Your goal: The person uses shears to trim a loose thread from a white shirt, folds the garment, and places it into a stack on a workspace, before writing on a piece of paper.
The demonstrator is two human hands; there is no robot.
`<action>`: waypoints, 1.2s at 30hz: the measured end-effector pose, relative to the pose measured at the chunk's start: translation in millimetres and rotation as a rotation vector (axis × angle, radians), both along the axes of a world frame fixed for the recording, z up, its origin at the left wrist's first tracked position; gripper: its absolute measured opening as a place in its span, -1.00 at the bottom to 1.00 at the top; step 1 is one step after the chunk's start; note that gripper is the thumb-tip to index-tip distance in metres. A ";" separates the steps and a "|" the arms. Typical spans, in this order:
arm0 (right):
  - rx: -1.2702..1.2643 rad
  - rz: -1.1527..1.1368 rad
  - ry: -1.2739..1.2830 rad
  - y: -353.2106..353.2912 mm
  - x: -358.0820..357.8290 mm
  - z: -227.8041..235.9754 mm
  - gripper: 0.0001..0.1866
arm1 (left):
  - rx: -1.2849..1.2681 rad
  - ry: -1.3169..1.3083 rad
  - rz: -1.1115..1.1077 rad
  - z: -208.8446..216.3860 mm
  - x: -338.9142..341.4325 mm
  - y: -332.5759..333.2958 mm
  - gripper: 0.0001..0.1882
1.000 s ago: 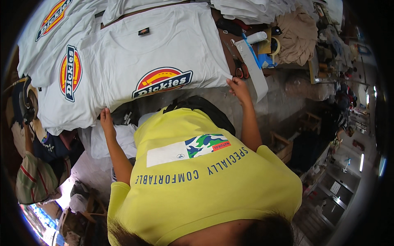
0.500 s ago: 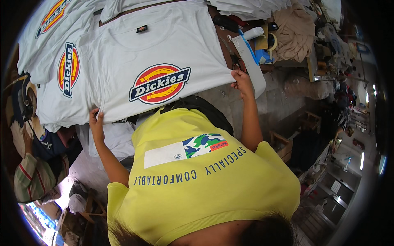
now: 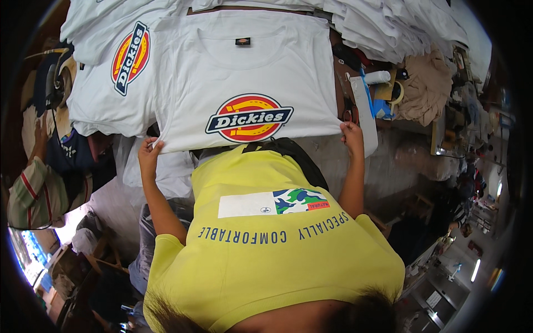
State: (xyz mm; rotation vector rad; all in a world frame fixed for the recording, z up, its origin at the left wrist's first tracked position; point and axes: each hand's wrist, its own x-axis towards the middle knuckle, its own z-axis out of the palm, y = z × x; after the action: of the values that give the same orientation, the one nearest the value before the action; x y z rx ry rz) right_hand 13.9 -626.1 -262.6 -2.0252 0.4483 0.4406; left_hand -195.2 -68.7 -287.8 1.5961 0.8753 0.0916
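A white T-shirt (image 3: 189,105) with a red, yellow and dark blue printed emblem lies spread in front of me, its neckline and small dark label at the far side. My left hand (image 3: 149,158) pinches the near left corner between thumb and fingers. At the near right corner, my right hand (image 3: 353,139) grips the cloth the same way. The near edge runs fairly straight between both hands, just past my waist. To the left lies another white T-shirt (image 3: 105,105) with the same emblem turned sideways.
Piled white garments (image 3: 388,28) lie at the far right, with beige cloth (image 3: 427,89), a tape roll (image 3: 397,93) and scissors (image 3: 350,111) nearer. White cloth (image 3: 166,175) hangs below the table at left. Another person's striped sleeve (image 3: 41,194) shows at far left.
My view has shifted, so the scene sits farther right. The T-shirt's near edge, slanted before, now runs nearly level. Both hands still grip its corners.
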 end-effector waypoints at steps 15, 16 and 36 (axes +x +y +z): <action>-0.568 0.926 -0.914 169.1 36.1 -15.9 -0.54 | 1.176 -0.269 -0.469 -3.8 159.1 -85.1 -0.60; -0.617 0.908 -0.919 178.5 42.8 -22.0 -0.50 | 1.207 -0.239 -0.483 -7.9 174.4 -82.2 -0.58; -0.680 0.544 -0.968 202.1 209.0 -23.0 -0.62 | 1.414 -0.044 -0.406 2.8 296.8 -76.8 -0.37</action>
State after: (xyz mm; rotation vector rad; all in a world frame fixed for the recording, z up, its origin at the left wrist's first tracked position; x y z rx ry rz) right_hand 222.9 -424.0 -285.6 -2.6985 -0.6478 -0.4737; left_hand 101.6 -145.4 -285.0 3.0277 0.3561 0.5409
